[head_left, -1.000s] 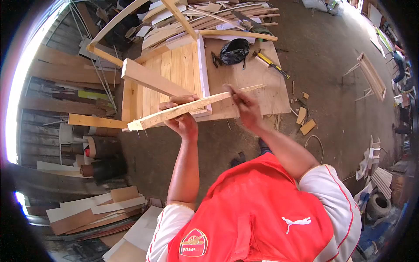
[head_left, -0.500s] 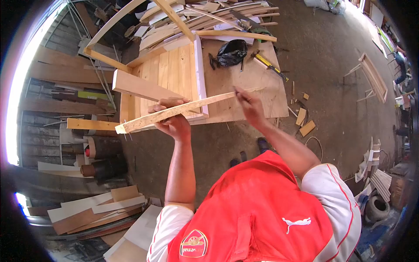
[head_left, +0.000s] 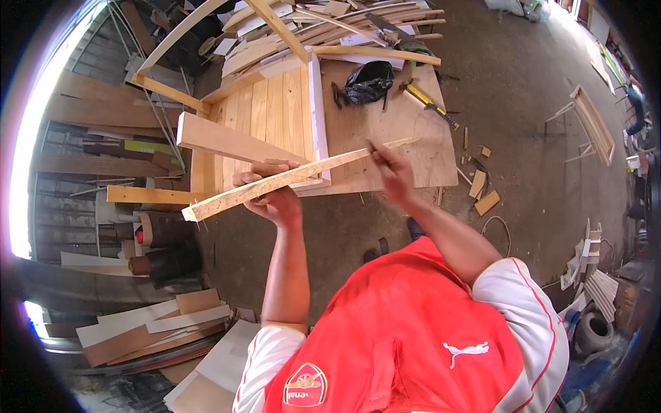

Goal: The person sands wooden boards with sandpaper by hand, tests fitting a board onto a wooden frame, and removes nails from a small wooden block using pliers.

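My left hand (head_left: 275,203) is closed round a long, narrow wooden strip (head_left: 317,167), supporting it from below near its middle. Thin nails seem to poke out near the strip's left end. By the right part of the strip is my right hand (head_left: 394,175), fingers pinched together; a small dark tip shows at the fingertips, too blurred to name. Just beyond the strip rests a wooden frame (head_left: 318,117) with a slatted panel (head_left: 261,103) and legs sticking out. A pale board (head_left: 227,138) juts from it toward my left hand.
A plywood sheet (head_left: 420,162) carries a black plastic bag (head_left: 368,82) and a yellow-and-black tool (head_left: 430,104). Long offcuts (head_left: 330,27) are piled behind. Small wood scraps (head_left: 487,202) lie on the floor at right; boards (head_left: 155,330) are stacked at lower left.
My right hand has shifted slightly left and down along the strip, with some blur. The left hand still grips the strip, which has tilted very little.
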`<state>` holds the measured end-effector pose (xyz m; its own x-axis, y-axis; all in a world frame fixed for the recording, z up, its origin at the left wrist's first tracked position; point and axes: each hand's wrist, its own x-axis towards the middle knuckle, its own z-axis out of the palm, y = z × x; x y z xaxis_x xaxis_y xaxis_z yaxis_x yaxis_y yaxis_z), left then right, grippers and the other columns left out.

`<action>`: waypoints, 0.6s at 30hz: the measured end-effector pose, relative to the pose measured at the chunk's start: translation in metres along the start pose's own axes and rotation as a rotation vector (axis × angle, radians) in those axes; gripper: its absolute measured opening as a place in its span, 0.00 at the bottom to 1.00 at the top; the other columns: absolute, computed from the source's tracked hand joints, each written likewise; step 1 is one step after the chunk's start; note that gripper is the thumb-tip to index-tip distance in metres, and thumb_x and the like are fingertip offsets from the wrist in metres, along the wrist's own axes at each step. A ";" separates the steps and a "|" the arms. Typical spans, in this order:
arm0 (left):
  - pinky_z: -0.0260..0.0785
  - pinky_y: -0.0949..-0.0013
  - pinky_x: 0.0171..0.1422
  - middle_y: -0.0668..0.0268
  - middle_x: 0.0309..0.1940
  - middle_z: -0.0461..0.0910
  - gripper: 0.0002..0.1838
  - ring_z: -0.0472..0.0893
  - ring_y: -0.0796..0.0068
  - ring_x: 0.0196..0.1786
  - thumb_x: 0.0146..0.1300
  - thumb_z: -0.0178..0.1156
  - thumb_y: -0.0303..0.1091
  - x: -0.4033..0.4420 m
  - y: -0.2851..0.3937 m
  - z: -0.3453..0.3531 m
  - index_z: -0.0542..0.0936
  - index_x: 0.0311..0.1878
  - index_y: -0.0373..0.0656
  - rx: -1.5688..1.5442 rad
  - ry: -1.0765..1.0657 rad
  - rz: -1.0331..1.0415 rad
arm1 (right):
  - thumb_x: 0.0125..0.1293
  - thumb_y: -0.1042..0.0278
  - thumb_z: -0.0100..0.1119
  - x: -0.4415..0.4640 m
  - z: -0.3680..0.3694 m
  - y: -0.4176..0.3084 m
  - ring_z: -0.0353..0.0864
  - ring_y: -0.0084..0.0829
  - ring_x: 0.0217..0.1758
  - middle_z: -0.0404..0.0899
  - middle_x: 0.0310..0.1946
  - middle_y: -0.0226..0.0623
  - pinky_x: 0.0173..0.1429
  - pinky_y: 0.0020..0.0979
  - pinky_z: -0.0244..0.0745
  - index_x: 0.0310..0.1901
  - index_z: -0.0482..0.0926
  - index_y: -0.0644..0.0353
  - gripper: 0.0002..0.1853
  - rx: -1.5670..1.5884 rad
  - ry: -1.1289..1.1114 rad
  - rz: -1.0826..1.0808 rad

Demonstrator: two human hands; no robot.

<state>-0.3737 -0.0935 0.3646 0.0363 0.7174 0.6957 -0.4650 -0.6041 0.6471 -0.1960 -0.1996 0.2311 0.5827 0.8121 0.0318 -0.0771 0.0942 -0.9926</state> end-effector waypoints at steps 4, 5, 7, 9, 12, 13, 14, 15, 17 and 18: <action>0.84 0.54 0.39 0.58 0.26 0.81 0.28 0.84 0.61 0.31 0.65 0.64 0.61 -0.001 -0.003 -0.008 0.66 0.47 0.48 -0.053 0.012 -0.013 | 0.78 0.60 0.54 0.031 -0.035 0.031 0.85 0.36 0.57 0.84 0.56 0.44 0.59 0.34 0.76 0.67 0.78 0.48 0.19 -0.370 0.070 0.017; 0.84 0.54 0.39 0.58 0.26 0.81 0.29 0.84 0.61 0.31 0.65 0.64 0.62 -0.001 -0.002 -0.010 0.66 0.47 0.48 -0.080 -0.004 -0.024 | 0.78 0.60 0.53 0.027 -0.031 0.039 0.85 0.35 0.58 0.84 0.57 0.44 0.59 0.33 0.76 0.67 0.78 0.48 0.19 -0.315 0.048 -0.059; 0.84 0.54 0.37 0.57 0.26 0.81 0.31 0.84 0.61 0.30 0.62 0.65 0.65 0.000 0.002 -0.002 0.67 0.48 0.48 -0.032 0.036 -0.029 | 0.78 0.59 0.52 0.012 -0.014 0.020 0.84 0.35 0.59 0.84 0.58 0.45 0.61 0.32 0.75 0.67 0.78 0.48 0.20 -0.205 0.015 -0.213; 0.84 0.55 0.37 0.57 0.26 0.81 0.31 0.84 0.60 0.30 0.62 0.65 0.65 0.000 0.007 0.003 0.67 0.48 0.48 0.017 0.021 -0.016 | 0.77 0.63 0.52 0.011 -0.022 0.014 0.83 0.32 0.61 0.84 0.58 0.44 0.63 0.30 0.73 0.67 0.78 0.50 0.20 -0.209 0.021 -0.051; 0.82 0.59 0.33 0.65 0.22 0.75 0.20 0.81 0.69 0.27 0.77 0.51 0.57 0.003 0.008 0.008 0.64 0.40 0.51 0.068 0.019 0.005 | 0.78 0.67 0.52 0.034 -0.051 0.048 0.81 0.27 0.60 0.84 0.59 0.40 0.64 0.27 0.71 0.67 0.77 0.55 0.19 -0.211 0.036 0.122; 0.82 0.59 0.32 0.65 0.22 0.74 0.21 0.81 0.69 0.27 0.76 0.52 0.59 0.001 0.009 0.009 0.63 0.40 0.51 0.083 0.039 -0.029 | 0.78 0.69 0.52 0.042 -0.058 0.069 0.80 0.24 0.59 0.83 0.59 0.37 0.64 0.25 0.71 0.67 0.77 0.57 0.19 -0.128 0.025 0.090; 0.81 0.60 0.31 0.66 0.22 0.73 0.22 0.80 0.69 0.27 0.75 0.52 0.60 0.000 0.010 0.010 0.62 0.39 0.52 0.097 0.058 -0.064 | 0.79 0.70 0.52 0.046 -0.063 0.080 0.80 0.22 0.59 0.83 0.60 0.33 0.64 0.24 0.70 0.67 0.77 0.60 0.18 -0.045 0.013 0.060; 0.81 0.60 0.32 0.66 0.21 0.73 0.23 0.80 0.69 0.28 0.75 0.52 0.61 0.000 0.009 0.011 0.62 0.40 0.52 0.081 0.053 -0.074 | 0.79 0.70 0.52 0.043 -0.063 0.075 0.79 0.22 0.58 0.83 0.60 0.33 0.64 0.23 0.70 0.67 0.77 0.61 0.18 -0.004 -0.020 0.036; 0.80 0.61 0.32 0.66 0.21 0.72 0.24 0.79 0.69 0.28 0.73 0.54 0.62 0.001 0.009 0.009 0.62 0.40 0.52 0.056 0.047 -0.092 | 0.78 0.70 0.52 0.034 -0.058 0.065 0.79 0.21 0.57 0.84 0.58 0.32 0.63 0.23 0.70 0.66 0.77 0.62 0.19 0.080 -0.095 -0.011; 0.80 0.63 0.33 0.66 0.22 0.71 0.24 0.79 0.69 0.29 0.72 0.54 0.63 0.001 0.003 0.003 0.62 0.43 0.52 -0.031 0.015 -0.111 | 0.78 0.70 0.52 0.035 -0.062 0.068 0.79 0.21 0.57 0.84 0.58 0.31 0.63 0.22 0.70 0.66 0.78 0.62 0.18 -0.017 -0.052 0.052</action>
<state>-0.3727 -0.0954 0.3685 0.0756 0.7846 0.6154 -0.4858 -0.5100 0.7098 -0.1309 -0.2003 0.1572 0.5353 0.8445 -0.0145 -0.0922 0.0413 -0.9949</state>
